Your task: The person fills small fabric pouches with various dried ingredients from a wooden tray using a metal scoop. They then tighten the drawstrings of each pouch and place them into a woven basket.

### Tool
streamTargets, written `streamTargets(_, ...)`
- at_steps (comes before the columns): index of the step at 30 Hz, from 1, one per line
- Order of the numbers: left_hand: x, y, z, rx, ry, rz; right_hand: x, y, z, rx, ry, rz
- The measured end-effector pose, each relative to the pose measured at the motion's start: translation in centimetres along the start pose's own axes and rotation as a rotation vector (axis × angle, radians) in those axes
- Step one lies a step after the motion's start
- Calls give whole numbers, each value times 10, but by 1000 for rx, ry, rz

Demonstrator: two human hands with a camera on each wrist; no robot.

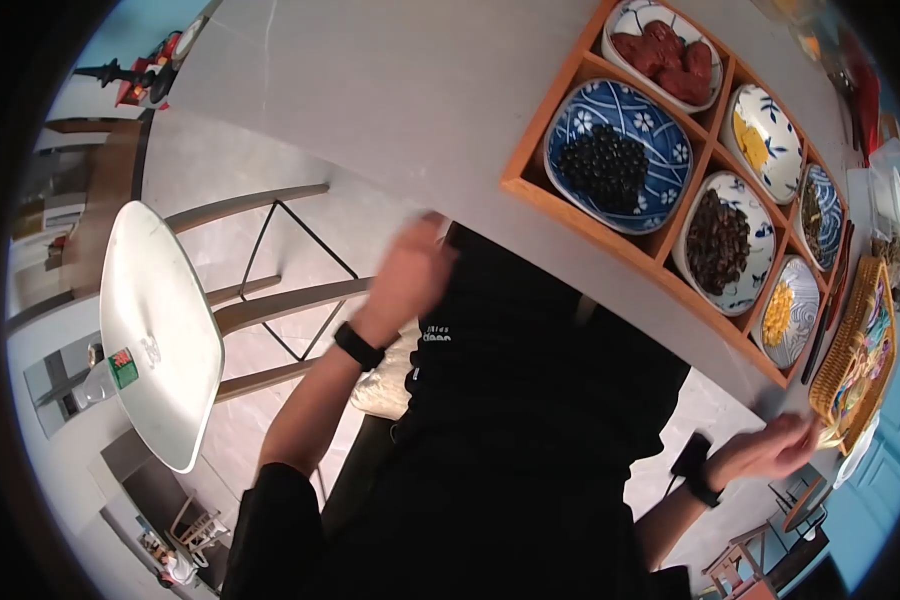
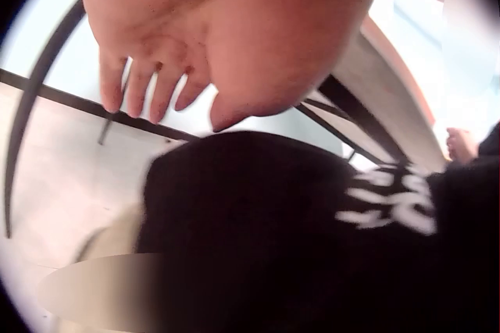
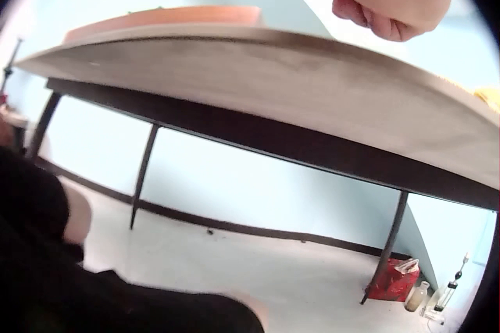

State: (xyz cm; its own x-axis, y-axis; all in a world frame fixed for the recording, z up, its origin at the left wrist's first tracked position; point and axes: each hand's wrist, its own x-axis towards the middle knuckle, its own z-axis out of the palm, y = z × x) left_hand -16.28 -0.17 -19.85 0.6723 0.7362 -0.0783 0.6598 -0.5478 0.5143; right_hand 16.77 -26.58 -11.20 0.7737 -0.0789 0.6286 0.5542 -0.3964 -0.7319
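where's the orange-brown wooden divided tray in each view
Head: orange-brown wooden divided tray, upper right.
Left wrist: not in it.
Right wrist: upper left, its side showing.
Shared landmark: the grey flat tabletop under it, in the head and right wrist views.

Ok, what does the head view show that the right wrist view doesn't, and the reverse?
Only the head view shows the black beans in their blue-patterned bowl and the white chair. Only the right wrist view shows the table's underside and dark legs. Both show the right hand and the wooden divided tray, the wrist view only its side.
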Motion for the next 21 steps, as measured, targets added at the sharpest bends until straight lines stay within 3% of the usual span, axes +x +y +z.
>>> streamTargets(1, 2, 20, 4, -6, -32, 150, -13, 0, -16, -5, -76, -18)
streamTargets(2, 2, 36, 8, -16, -75, 307, -32, 16, -44, 50, -330, -104)
streamTargets(3, 1, 52, 9, -36, -124, 446, -60, 20, -65, -33, -531, -5)
streamTargets(4, 2, 63, 11, -53, -175, 583, -66, 34, -76, -62, -912, -126)
streamTargets(5, 3, 68, 24, -60, -191, 596, -69, 21, -51, -103, -1097, -217)
streamTargets(7, 20, 67, 53, -106, -281, 821, -76, 8, 0, -96, -1458, -409)
streamTargets(8, 30, 63, 45, -76, -364, 672, -74, 13, 4, -96, -1456, -411)
streamTargets(9, 47, 55, 26, -38, -434, 523, -71, 26, 13, -176, -1570, -462)
streamTargets(10, 59, 43, 3, -92, -407, 176, -69, 43, 20, -258, -1677, -509)
streamTargets(11, 61, -12, 9, 55, -353, 108, -54, 87, 8, -408, -1553, -174)
streamTargets(12, 49, -123, 31, 347, -259, -45, -36, 132, -9, -543, -1400, 149)
streamTargets(13, 32, -175, 25, 548, -81, 90, -29, 152, -28, -429, -1273, 229)
streamTargets(14, 30, -165, 7, 419, -12, -17, -27, 165, -30, -299, -1125, 297)
streamTargets(16, 32, -105, -6, 365, 55, 189, -42, 111, -19, -422, -1258, -7)
streamTargets(17, 30, -51, -10, 151, -74, 228, -55, 78, -11, -257, -1330, -7)
streamTargets(18, 39, -4, -8, -55, -178, 267, -64, 48, 3, -173, -1523, -374)
streamTargets(19, 42, 28, 7, -3, -95, 448, -74, 17, 22, -7, -1547, -524)
streamTargets(20, 44, 44, 15, 47, -14, 635, -75, 24, 26, -4, -1538, -519)
streamTargets(21, 51, 38, 13, 54, -8, 641, -72, 43, 32, -221, -1640, -452)
